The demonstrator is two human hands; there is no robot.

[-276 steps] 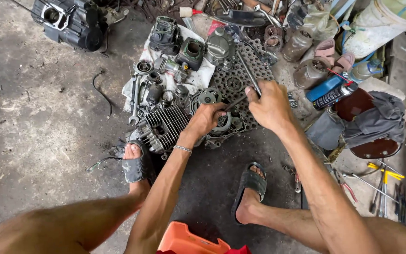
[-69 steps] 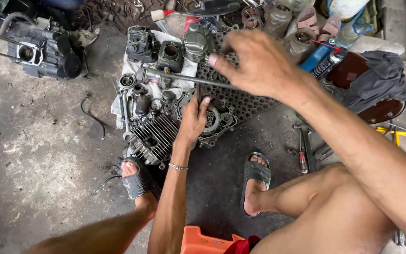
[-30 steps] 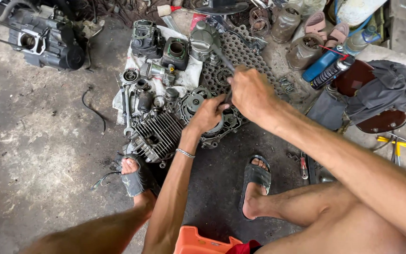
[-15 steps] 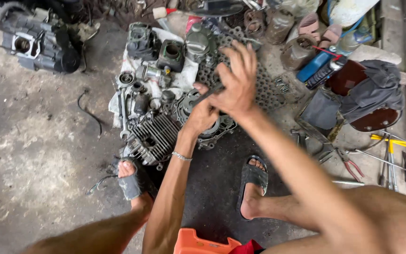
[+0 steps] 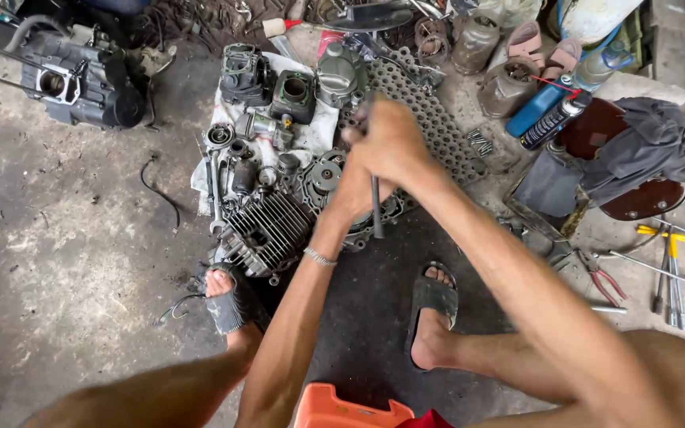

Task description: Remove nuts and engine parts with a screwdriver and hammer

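Gripping a dark metal rod (image 5: 376,208), the right hand (image 5: 390,143) is closed in a fist around its upper end, so that the rod hangs down almost upright below the fist, its lower tip over the engine case (image 5: 334,186) on the floor. The left hand (image 5: 356,192) lies just under and behind the right one, resting on the case beside the rod; its fingers are hidden by the right hand, so I cannot tell whether its grip is spread or pressed together. A thin bracelet (image 5: 319,256) sits on the left wrist. The case lies on a stained white cloth (image 5: 311,131) with a finned cylinder (image 5: 267,232) touching its left side, and small round parts and sockets are scattered on the cloth above the cylinder. A perforated metal sheet (image 5: 438,131) lies just to the right of the hands, partly under them. At the far end of the cloth stand two dark engine blocks (image 5: 267,79) and a grey cover (image 5: 341,73). Another engine (image 5: 81,75) sits well apart at the upper left on the bare concrete. To the right are a blue spray can (image 5: 539,107), a black spray can (image 5: 552,120), a grey rag (image 5: 644,147) over a dark red round seat, and pliers (image 5: 600,277) with T-handled tools near them. The person's feet in dark sandals (image 5: 431,305) rest on the floor either side of the left arm, and an orange stool (image 5: 342,408) edge shows at the bottom.
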